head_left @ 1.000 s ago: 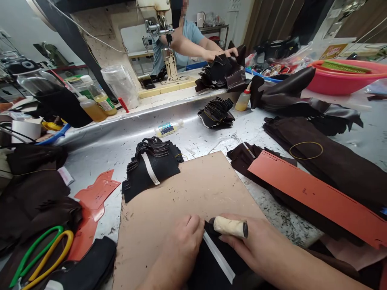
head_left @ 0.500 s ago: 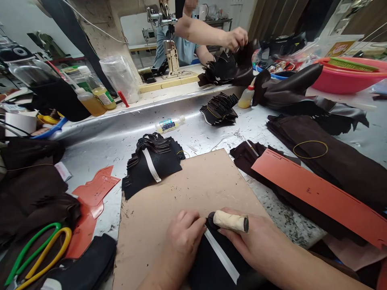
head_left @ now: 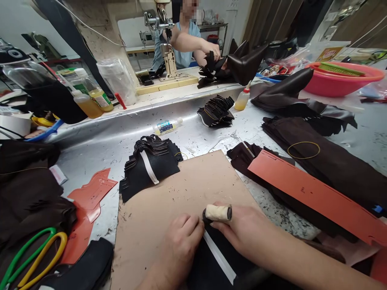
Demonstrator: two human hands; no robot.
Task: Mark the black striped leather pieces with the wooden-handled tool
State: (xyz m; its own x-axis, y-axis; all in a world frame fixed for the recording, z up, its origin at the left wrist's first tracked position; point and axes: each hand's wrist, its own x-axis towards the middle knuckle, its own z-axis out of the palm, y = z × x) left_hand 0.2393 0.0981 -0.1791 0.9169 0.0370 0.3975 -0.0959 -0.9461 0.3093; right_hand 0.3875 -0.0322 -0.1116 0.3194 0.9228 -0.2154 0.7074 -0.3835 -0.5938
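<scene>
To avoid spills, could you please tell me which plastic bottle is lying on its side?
The blue-labelled clear plastic bottle on the silver worktop, beyond the layered black stack; the red-topped bottle and both left-hand yellow bottles stand.

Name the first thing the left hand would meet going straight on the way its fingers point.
Probably the pale-wrapped tool in the right hand, just beyond the left hand; how their heights compare is hard to tell.
</scene>
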